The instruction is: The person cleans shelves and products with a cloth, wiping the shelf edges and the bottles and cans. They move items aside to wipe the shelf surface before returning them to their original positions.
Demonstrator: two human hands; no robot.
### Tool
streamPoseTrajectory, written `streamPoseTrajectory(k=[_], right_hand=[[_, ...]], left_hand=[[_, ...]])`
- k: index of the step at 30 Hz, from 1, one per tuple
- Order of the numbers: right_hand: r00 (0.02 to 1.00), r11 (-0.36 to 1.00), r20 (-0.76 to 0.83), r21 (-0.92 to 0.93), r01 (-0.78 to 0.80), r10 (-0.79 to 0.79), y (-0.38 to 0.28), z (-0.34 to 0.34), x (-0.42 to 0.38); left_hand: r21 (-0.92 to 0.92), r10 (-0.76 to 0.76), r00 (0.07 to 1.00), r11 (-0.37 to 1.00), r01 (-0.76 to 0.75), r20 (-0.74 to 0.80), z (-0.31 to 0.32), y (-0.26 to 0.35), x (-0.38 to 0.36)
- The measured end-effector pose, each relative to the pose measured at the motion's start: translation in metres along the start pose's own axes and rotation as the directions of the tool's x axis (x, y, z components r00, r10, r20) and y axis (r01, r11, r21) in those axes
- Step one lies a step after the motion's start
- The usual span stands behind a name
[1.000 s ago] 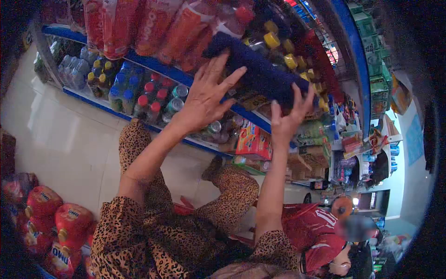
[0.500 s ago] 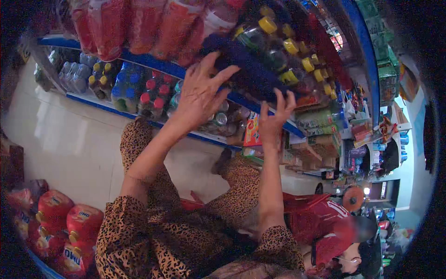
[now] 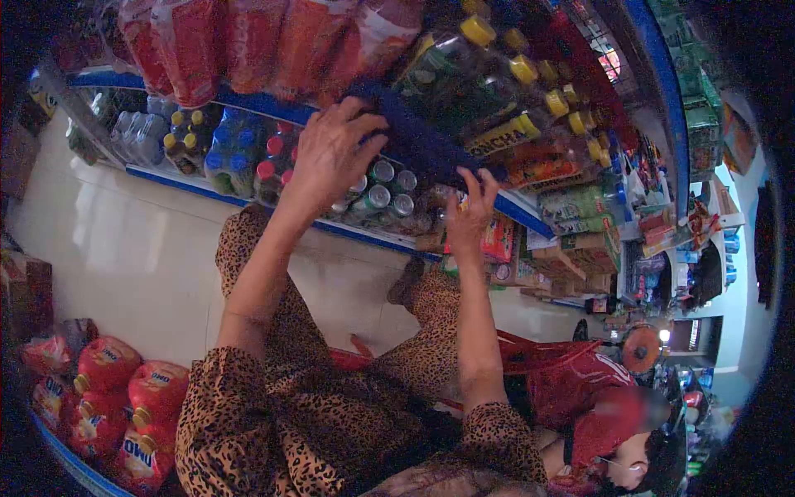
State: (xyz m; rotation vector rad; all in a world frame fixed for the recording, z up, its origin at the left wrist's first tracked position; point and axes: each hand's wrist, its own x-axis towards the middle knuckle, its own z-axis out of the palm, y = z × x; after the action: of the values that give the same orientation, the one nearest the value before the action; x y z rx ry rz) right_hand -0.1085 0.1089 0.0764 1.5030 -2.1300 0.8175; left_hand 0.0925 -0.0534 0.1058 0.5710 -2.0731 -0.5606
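A dark blue cloth (image 3: 414, 132) lies along the front edge of the upper shelf. My left hand (image 3: 335, 149) grips its left part with bent fingers. At the cloth's right end, the fingers of my right hand (image 3: 472, 207) are curled over the edge. Behind the cloth stand several bottles with yellow caps (image 3: 522, 68) and a yellow label (image 3: 507, 135). Red-and-white bottles in clear wrap (image 3: 248, 50) fill the shelf to the left. Below my hands, the lower shelf carries cans (image 3: 378, 197).
Packs of capped bottles (image 3: 228, 153) line the lower shelf. Red OMO jugs (image 3: 157, 385) stand at lower left. A person in a red shirt (image 3: 571, 389) sits or crouches close by on the right. Boxes (image 3: 584, 257) are stacked beyond the shelf. A fan (image 3: 639, 348) stands farther back.
Both hands have moved slightly left and come in closer on the cloth, with their fingers more curled. The bottles behind it show more fully. The view has shifted a little.
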Motion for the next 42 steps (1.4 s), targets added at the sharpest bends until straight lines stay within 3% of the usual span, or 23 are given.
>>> streamPoseTrajectory(k=[3,9,12,15,18,20,23,24,26,28,30,33,39,40,42], right_hand=[[1.0,1.0,0.015,-0.03,-0.004,0.004,-0.004,0.003,-0.009],[0.998,1.0,0.064,0.0,-0.018,0.018,-0.012,0.001,-0.024],[0.995,1.0,0.099,0.008,-0.027,0.026,-0.015,-0.005,-0.029],[0.993,0.998,0.114,0.044,-0.033,0.028,-0.014,-0.01,-0.035],[0.988,0.991,0.129,0.093,-0.101,0.088,0.0,-0.014,-0.039],[0.983,0.978,0.133,0.146,-0.147,0.128,-0.001,-0.013,-0.039],[1.0,0.984,0.03,0.18,-0.013,0.008,-0.005,-0.02,-0.027],[0.997,0.958,0.023,0.278,-0.074,0.071,-0.004,-0.02,-0.024],[0.98,0.865,0.03,0.465,-0.187,0.195,-0.005,-0.019,-0.016],[0.925,0.732,0.151,0.572,-0.37,0.35,-0.017,-0.024,-0.005],[0.9,0.637,0.236,0.642,-0.428,0.367,-0.027,-0.021,0.004],[0.939,0.632,0.253,0.695,-0.344,0.233,-0.037,-0.006,0.016],[0.973,0.636,0.211,0.739,-0.223,0.096,-0.061,0.014,0.017],[0.975,0.725,0.218,0.664,-0.18,0.042,-0.058,0.017,0.015],[0.968,0.869,0.245,0.49,-0.071,-0.059,-0.052,0.021,0.011]], left_hand=[[-0.052,0.025,1.0,0.998,-0.025,-0.004,0.003,-0.01,0.003],[-0.125,-0.079,0.996,0.989,0.074,-0.034,0.003,-0.016,0.0],[-0.2,-0.166,0.986,0.965,0.167,0.022,-0.004,-0.014,0.001],[-0.107,-0.212,0.97,0.968,0.225,0.12,-0.017,-0.003,0.002],[-0.052,-0.173,0.973,0.982,0.183,0.152,0.007,-0.014,0.004],[-0.02,-0.176,0.978,0.984,0.179,0.11,0.012,-0.025,0.0],[-0.035,-0.134,0.991,0.99,0.134,0.015,0.014,-0.039,-0.002],[-0.049,-0.114,0.993,0.992,0.113,-0.022,0.011,-0.042,-0.002],[-0.229,-0.228,0.974,0.948,0.221,-0.008,0.004,-0.048,-0.001],[-0.369,-0.332,0.943,0.877,0.306,-0.008,-0.005,-0.053,-0.001],[-0.472,-0.429,0.903,0.802,0.365,-0.032,-0.017,-0.056,0.0],[-0.664,-0.641,0.763,0.608,0.435,-0.087,-0.032,-0.05,0.002],[-0.702,-0.581,0.765,0.667,0.25,-0.278,-0.031,-0.08,-0.005],[-0.715,-0.574,0.765,0.662,0.225,-0.292,-0.031,-0.081,-0.005],[-0.621,-0.571,0.776,0.718,0.313,-0.269,-0.035,-0.083,-0.004]])
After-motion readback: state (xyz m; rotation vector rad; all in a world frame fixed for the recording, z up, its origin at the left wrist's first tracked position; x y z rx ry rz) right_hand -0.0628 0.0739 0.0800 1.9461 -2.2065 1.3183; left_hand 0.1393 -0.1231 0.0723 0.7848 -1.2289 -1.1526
